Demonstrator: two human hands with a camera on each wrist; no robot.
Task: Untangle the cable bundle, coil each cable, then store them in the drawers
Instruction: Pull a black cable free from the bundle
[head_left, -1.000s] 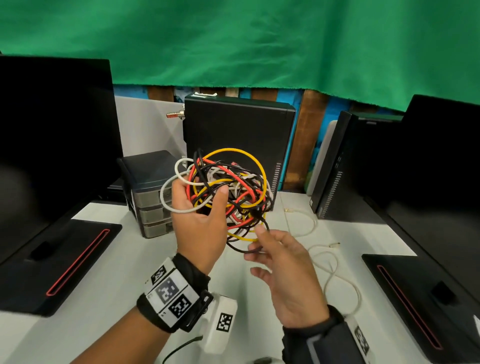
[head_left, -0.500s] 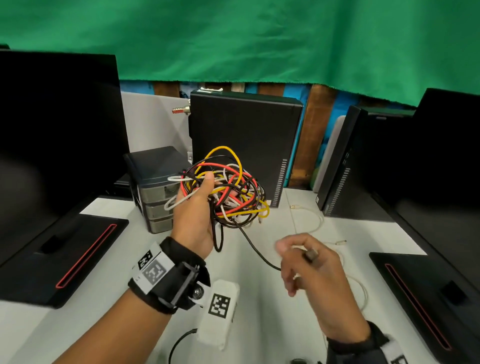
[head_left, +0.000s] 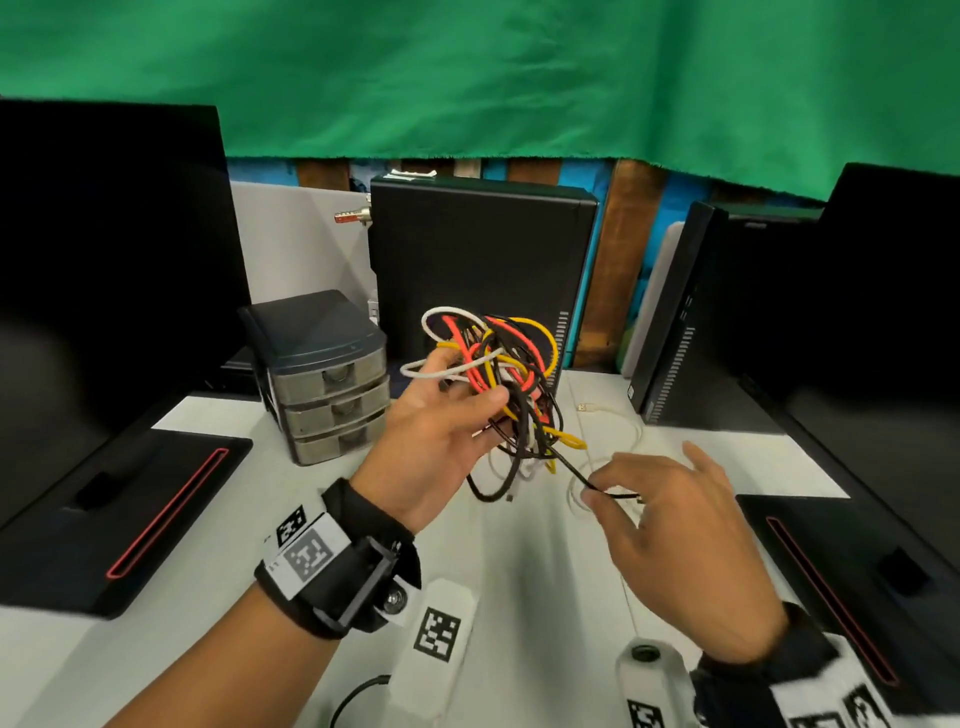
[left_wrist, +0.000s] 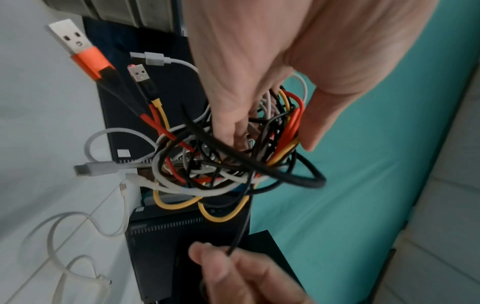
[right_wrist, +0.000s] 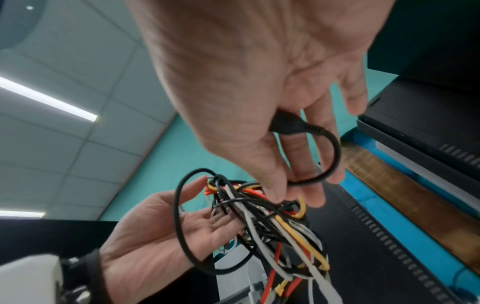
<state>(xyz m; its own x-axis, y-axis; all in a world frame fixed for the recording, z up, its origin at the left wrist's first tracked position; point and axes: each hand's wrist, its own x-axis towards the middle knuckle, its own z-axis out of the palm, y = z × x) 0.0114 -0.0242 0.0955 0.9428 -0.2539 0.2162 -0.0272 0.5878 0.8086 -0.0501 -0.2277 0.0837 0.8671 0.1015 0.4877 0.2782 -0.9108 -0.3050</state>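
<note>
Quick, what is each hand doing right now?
Left hand: holds the cable bundle up above the table.
Right hand: pinches the black cable running out of it.

drawer unit front unblocked — loose white cable beside

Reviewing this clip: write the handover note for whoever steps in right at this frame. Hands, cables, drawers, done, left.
Left hand grips the cable bundle, raised above the table.
Right hand pinches the plug end of a black cable that runs into the bundle.
One white cable lies loose and uncoiled on the table.
Drawer unit stands to the left, all three drawers closed.
Done: one cable out.
Left: free the black cable and the rest, coil each, store them.
</note>
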